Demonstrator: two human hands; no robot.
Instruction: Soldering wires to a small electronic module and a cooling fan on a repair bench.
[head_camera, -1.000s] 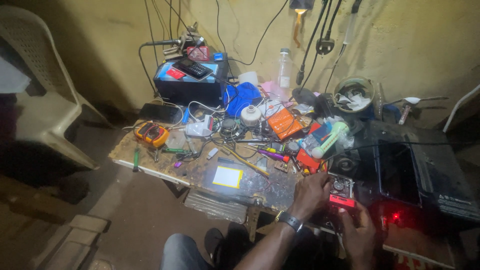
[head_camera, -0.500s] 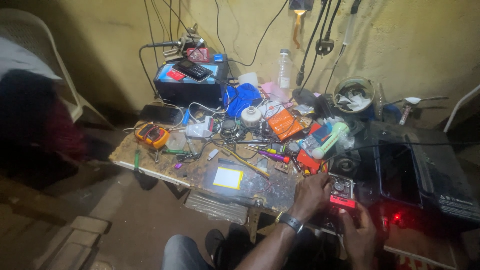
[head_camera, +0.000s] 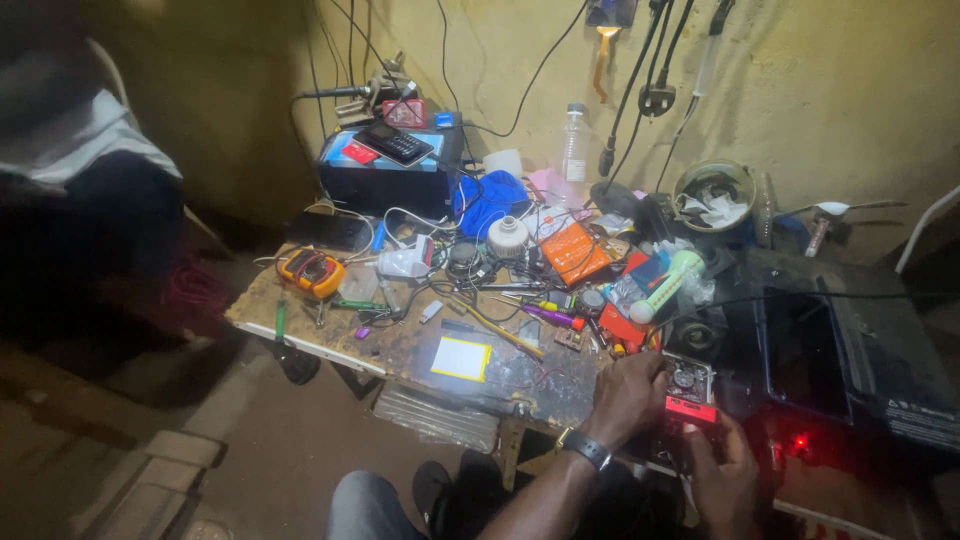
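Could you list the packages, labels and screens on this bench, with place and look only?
Multimeter: left bench edge, orange body, dark screen.
Orange packet: bench centre, flat, tilted.
Yellow label: front edge, white-bordered rectangle.
Red label: on the small board between left hand and right hand.

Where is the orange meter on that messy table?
The orange meter lies near the table's left edge in the head view, beside tangled white wires, far from both hands.

Tools and wires crowd the bench; bare patch beside yellow-edged panel
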